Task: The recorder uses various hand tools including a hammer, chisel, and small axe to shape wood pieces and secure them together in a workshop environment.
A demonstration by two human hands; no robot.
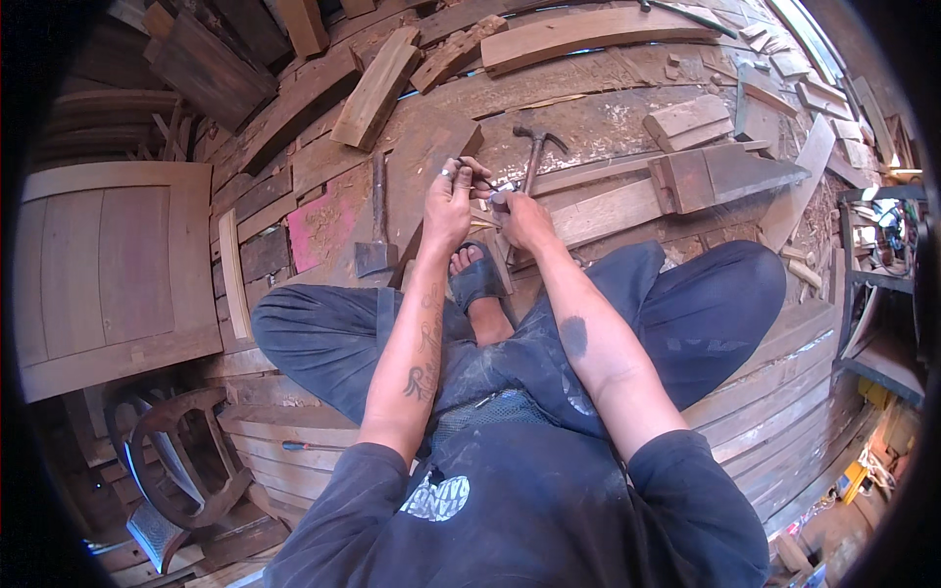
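Observation:
My left hand (449,203) is raised in front of my foot, its thumb and fingers bent together with a ring-like band on one finger. Close beside it on the right, my right hand (525,221) is curled, thumb on top. Something small, pale and dark shows between the two hands; its kind is too small to tell. Just beyond my right hand lies a claw hammer (535,162), its lower handle partly hidden. Left of my left forearm is a wooden-handled tool with a blocky metal head (375,259). My sandal (477,277) is below my wrists.
Wood blocks (377,88) and a long curved piece (598,37) lie on the plank floor ahead. A notched timber (720,178) is at right. A panelled wooden door (118,269) stands left, above a screwdriver (312,446). A dark shelf (882,284) is far right.

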